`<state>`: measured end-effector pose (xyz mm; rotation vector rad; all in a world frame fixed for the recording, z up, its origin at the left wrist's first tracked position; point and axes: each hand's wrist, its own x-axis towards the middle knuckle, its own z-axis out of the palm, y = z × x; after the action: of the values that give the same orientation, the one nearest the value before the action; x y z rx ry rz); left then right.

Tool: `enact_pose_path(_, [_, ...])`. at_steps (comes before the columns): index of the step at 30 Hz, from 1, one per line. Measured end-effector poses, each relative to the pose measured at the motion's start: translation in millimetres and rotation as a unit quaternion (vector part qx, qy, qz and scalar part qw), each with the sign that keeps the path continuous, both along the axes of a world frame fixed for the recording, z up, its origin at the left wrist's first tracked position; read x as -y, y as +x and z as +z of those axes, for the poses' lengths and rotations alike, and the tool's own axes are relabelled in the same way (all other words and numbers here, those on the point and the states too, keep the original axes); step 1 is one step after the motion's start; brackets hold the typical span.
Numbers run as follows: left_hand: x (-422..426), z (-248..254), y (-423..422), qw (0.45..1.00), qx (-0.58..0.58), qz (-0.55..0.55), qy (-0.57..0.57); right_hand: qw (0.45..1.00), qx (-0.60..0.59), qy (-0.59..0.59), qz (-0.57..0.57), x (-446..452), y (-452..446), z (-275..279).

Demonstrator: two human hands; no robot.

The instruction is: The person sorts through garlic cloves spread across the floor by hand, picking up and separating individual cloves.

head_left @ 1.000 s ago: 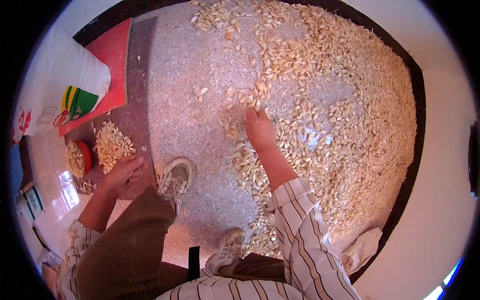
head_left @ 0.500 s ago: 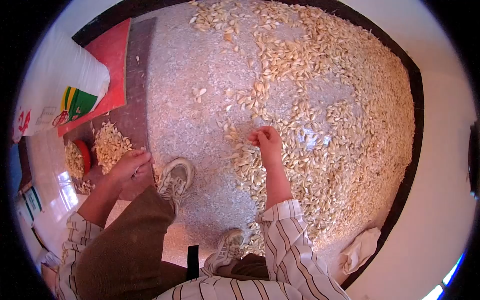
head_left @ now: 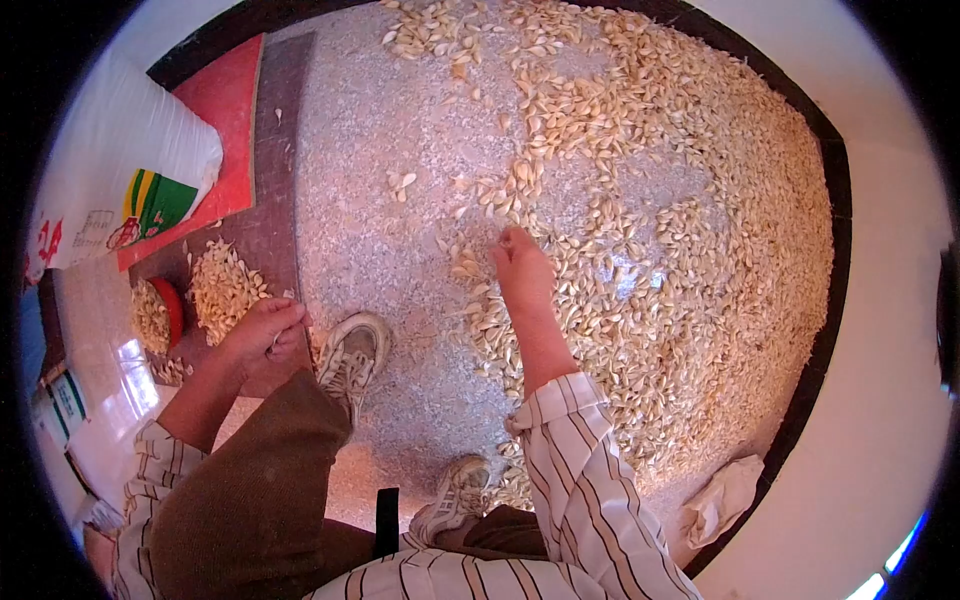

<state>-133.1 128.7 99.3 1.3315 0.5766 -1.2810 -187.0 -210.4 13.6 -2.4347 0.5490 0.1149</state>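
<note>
Pale garlic cloves (head_left: 640, 350) lie spread thickly over the speckled floor on the right. My right hand (head_left: 524, 268) is over the left edge of this spread, its fingers curled down and closed; whatever they hold is hidden. My left hand (head_left: 270, 328) is closed in a pinch above my knee, near a small pile of garlic cloves (head_left: 225, 290). I cannot make out what lies between its fingertips. Beside that pile, a red bowl (head_left: 171, 312) holds more pale pieces.
A large white plastic sack (head_left: 150, 140) with a green label stands at the left on a red sheet (head_left: 228, 120). My shoes (head_left: 352, 350) rest on the floor between the small pile and the wide spread. A crumpled pale cloth or bag (head_left: 722, 498) lies by the right wall.
My right hand has moved slightly up and left, and its fingers now point down toward the cloves. My left hand has hardly moved.
</note>
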Motion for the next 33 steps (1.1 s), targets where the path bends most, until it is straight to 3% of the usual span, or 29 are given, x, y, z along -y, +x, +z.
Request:
enact_pose_path(4, [-2.1,-5.0,-2.7,1.000,0.007,-0.003,0.009,0.996,0.065,-0.013,0.061,-18.6,17.2,-15.7])
enact_pose_path(13, [-0.4,-1.8,0.6,0.999,0.013,-0.028,-0.011,0.988,-0.004,-0.066,0.142,-33.9,27.6,-24.3])
enact_pose_path(16, [0.7,-6.5,0.2,1.000,0.012,-0.016,0.005,0.993,-0.025,-0.033,0.115,-27.0,21.2,-22.9])
enact_pose_path(18, [1.4,-8.7,0.4,1.000,0.014,-0.015,0.005,0.993,-0.001,0.115,0.020,-22.8,14.2,-17.3])
enact_pose_path(21, [3.3,-10.8,3.0,0.999,0.009,-0.029,0.012,0.991,0.045,0.123,0.022,-19.6,-3.5,-17.4])
enact_pose_path(28, [3.8,-12.5,4.2,1.000,0.007,-0.026,0.001,0.993,0.008,0.119,-0.025,1.3,-35.2,-0.6])
enact_pose_path(30, [3.8,-13.7,4.3,1.000,0.006,-0.030,-0.001,0.996,0.072,0.025,-0.047,12.1,-30.2,-8.5])
enact_pose_path(33, [5.8,-13.6,5.0,0.998,0.025,-0.060,0.013,0.996,0.084,0.018,-0.028,14.0,-20.6,-12.3])
